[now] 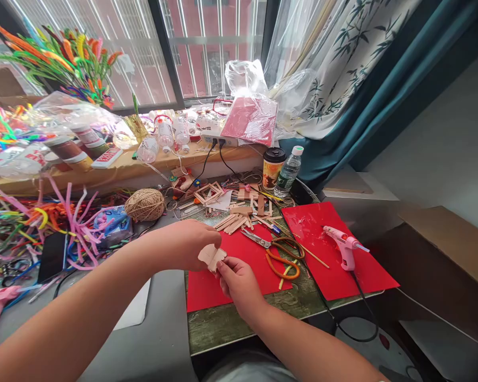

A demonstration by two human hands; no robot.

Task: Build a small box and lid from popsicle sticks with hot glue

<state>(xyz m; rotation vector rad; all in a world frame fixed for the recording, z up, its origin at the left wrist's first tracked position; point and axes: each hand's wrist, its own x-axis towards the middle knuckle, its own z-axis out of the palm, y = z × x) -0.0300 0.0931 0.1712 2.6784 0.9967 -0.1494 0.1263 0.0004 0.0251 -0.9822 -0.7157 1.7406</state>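
A small pale wooden piece with scalloped edges [207, 257] is held up over the near red sheet [207, 292]. My right hand [239, 284] pinches its right side between thumb and fingers. From above, my left hand [189, 244] is closed at the far edge of the same piece, its fingertips partly hidden. Just right of my hands lie scissors with brown-wrapped handles [284, 260], blades pointing left. Craft sticks [235, 222] are heaped beyond the sheet.
A pink hot glue gun [342, 246] rests on the right red sheet [306, 217], its cord hanging off the edge. A cup [273, 170] and water bottle [290, 172] stand behind. Leftward are a twine ball [145, 205], a phone [52, 257] and pipe cleaners [75, 223].
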